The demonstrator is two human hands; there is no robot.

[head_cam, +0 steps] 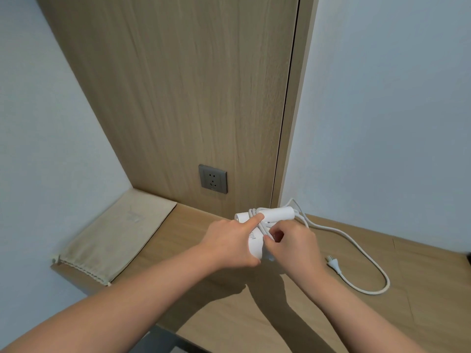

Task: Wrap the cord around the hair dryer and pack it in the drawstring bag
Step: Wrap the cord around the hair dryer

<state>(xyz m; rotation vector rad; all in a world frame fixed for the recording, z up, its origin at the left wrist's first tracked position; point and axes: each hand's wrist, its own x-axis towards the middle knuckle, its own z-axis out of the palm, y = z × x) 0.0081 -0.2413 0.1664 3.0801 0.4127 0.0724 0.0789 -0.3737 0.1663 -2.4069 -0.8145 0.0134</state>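
Head view: left hand curled round the white hair dryer, index finger laid straight over the wound turns. Right hand pinches the cord just beside the dryer body. Dryer held low over the wooden desk. Loose cord trails right in a curve to the plug, which lies on the desk. Beige drawstring bag lies flat, well apart, at the left wall. Grey wall socket behind.
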